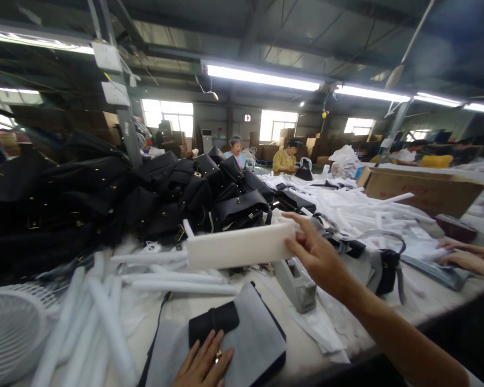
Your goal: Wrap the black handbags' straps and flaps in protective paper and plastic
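Note:
My right hand (312, 250) grips one end of a flat white foam-like strip (237, 247), thumb below and fingers above, raised over the table. My left hand (205, 363) lies with fingers stretched out at the lower edge of a small black pouch-like piece (213, 322). That piece rests on a grey sheet (250, 333) with a black edge, perhaps an opened bag or its lining. A dark strap (155, 328) runs along its left side. Beside my right forearm stands a grey tape dispenser-like block (296, 287).
Black bags (177, 188) are heaped at the back left. White rolled tubes (108, 322) lie at left beside a white fan (12, 333). More white strips (358, 209) and a cardboard box (423, 191) are at right. A co-worker's hands (463, 255) work at far right.

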A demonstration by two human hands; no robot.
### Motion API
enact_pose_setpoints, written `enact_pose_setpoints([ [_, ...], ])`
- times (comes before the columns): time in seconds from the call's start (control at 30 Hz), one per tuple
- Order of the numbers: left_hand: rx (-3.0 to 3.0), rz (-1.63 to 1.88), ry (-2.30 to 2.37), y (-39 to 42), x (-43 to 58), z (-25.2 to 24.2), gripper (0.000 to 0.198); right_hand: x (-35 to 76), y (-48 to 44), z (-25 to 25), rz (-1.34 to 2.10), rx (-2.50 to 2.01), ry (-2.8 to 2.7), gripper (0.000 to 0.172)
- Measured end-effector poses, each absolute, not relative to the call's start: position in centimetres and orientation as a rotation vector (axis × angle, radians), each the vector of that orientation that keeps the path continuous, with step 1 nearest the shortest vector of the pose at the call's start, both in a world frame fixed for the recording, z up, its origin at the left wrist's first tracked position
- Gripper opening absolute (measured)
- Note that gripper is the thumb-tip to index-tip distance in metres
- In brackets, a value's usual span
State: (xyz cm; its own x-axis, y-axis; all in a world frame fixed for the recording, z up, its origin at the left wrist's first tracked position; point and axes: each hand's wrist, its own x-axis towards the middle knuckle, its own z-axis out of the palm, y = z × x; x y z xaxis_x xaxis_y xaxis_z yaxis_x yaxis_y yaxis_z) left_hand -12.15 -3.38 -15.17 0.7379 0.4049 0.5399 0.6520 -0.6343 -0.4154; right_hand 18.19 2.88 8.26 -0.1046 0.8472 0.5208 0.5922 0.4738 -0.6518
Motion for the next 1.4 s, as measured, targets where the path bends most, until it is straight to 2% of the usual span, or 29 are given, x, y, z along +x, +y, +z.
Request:
enact_pose_setpoints([
  [0.07,-2.363,-0.518,-0.868,-4.1,-11.9,-14.4,0.047,16.9,2.4,5.1,0.750,-1.196,-1.877,0.050],
  [0.1,-2.371,-0.519,-0.898,-4.4,-11.8,-14.0,0.047,16.2,2.3,3.2,0.828,-1.243,-1.931,0.051],
  [0.17,-2.379,-0.518,-0.948,-5.0,-11.5,-13.4,0.046,15.0,2.1,-0.4,0.711,-1.416,-2.121,0.048],
  [0.27,-2.385,-0.489,-0.978,-5.4,-11.3,-12.8,0.048,13.7,1.6,-3.6,0.251,-1.573,-2.402,0.054],
  [0.33,-2.396,-0.464,-0.983,-5.4,-11.3,-12.6,0.051,13.1,1.3,-4.1,-0.005,-1.490,-2.519,0.059],
  [0.4,-2.410,-0.450,-0.993,-5.5,-11.3,-12.6,0.054,12.6,1.3,-4.0,-0.070,-1.299,-2.646,0.057],
  [0.47,-2.428,-0.432,-1.008,-5.7,-11.4,-12.5,0.057,12.1,1.8,-4.0,0.034,-1.192,-2.761,0.058],
  [0.53,-2.448,-0.408,-1.021,-5.9,-11.3,-12.3,0.058,11.6,2.5,-4.2,0.169,-1.192,-2.843,0.067],
  [0.7,-2.506,-0.429,-1.083,-6.0,-11.2,-11.9,0.055,10.6,3.2,-3.7,0.215,-1.170,-2.820,0.042],
  [0.9,-2.402,-0.595,-1.191,-7.2,-11.3,-14.6,0.040,10.1,-0.7,-4.1,0.224,-0.960,-2.815,0.049],
  [0.97,-2.425,-0.615,-1.158,-7.7,-11.6,-15.0,0.043,10.3,-1.7,-5.1,0.303,-0.998,-2.833,0.049],
  [1.2,-2.799,-0.495,-1.366,-7.6,-13.0,-10.5,0.064,10.9,-1.8,-6.0,0.463,-1.162,-2.659,0.044],
  [1.3,-2.810,-0.430,-1.307,-7.4,-14.1,-9.4,0.064,10.9,-1.7,-6.4,0.452,-1.171,-2.604,0.042],
  [1.4,-2.808,-0.400,-1.284,-7.1,-14.8,-9.3,0.056,11.0,-1.7,-7.3,0.424,-1.180,-2.570,0.044],
])
